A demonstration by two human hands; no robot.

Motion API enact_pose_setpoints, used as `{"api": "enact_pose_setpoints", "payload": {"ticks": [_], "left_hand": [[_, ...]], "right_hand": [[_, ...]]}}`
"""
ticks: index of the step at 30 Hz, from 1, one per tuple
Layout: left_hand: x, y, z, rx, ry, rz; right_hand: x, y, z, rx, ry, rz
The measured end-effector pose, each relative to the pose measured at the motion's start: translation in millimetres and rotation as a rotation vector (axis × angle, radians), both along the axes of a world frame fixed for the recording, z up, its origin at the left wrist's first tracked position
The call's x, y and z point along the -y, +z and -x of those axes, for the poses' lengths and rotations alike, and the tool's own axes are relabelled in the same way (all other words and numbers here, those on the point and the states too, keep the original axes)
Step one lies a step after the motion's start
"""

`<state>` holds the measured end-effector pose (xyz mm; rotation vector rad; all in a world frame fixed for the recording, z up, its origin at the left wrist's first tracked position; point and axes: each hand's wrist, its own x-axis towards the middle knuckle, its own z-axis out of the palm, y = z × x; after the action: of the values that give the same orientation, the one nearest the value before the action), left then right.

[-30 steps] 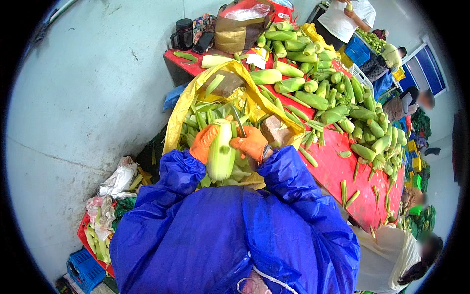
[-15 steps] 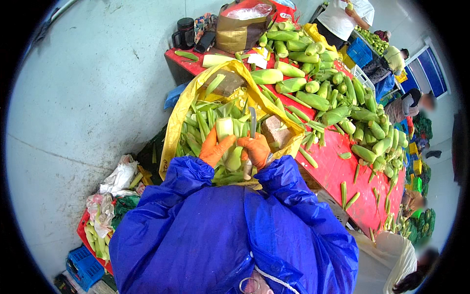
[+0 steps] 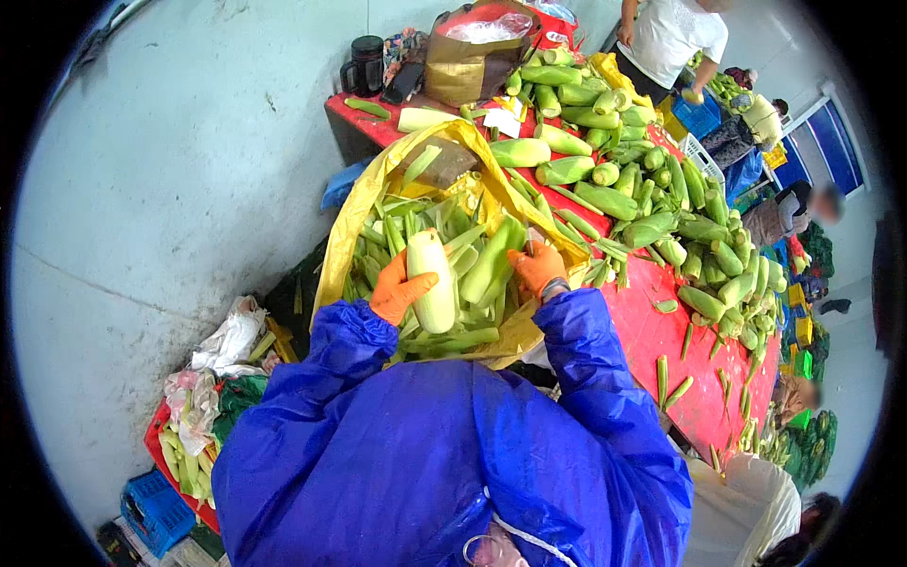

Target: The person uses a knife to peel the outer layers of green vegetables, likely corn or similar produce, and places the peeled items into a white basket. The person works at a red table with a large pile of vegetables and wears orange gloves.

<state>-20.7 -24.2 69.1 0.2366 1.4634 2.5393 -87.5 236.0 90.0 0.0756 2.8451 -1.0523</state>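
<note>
My left hand (image 3: 402, 288), in an orange glove, is closed round a pale, mostly peeled ear of corn (image 3: 433, 283), held upright over an open yellow sack (image 3: 333, 260). To its right, my right hand (image 3: 539, 267), also gloved in orange, has its fingers closed at the edge of a broad green corn husk (image 3: 493, 263). The knife seen earlier in this hand cannot be made out now. Loose husks (image 3: 383, 231) fill the sack beneath both hands.
A red table (image 3: 652, 331) on the right carries a big heap of unpeeled corn (image 3: 652, 194). A brown-gold bag (image 3: 472, 66) and black mug (image 3: 364, 66) stand at its far end. A blue crate (image 3: 156, 510) lies lower left. Other people work beyond the table.
My hands have moved apart, the right one outward to the right beside a broad husk. The ear in my left hand now shows more of its pale length. The knife has gone from sight.
</note>
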Motion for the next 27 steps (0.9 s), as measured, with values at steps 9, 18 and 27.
{"api": "enact_pose_setpoints", "payload": {"ticks": [9, 18, 27], "left_hand": [[-34.7, 15.8, 13.8, -0.406, -0.068, 0.175], [-63.3, -18.9, 40.0, -0.173, -0.240, 0.230], [-90.5, -37.0, 57.9, -0.036, -0.246, 0.312]], "right_hand": [[66.4, 56.9, -60.8, 0.073, 0.199, 0.656], [-94.5, 48.0, -179.4, -0.249, -0.618, 0.739], [-266.2, -59.3, -306.8, -0.362, -1.368, 0.447]]}}
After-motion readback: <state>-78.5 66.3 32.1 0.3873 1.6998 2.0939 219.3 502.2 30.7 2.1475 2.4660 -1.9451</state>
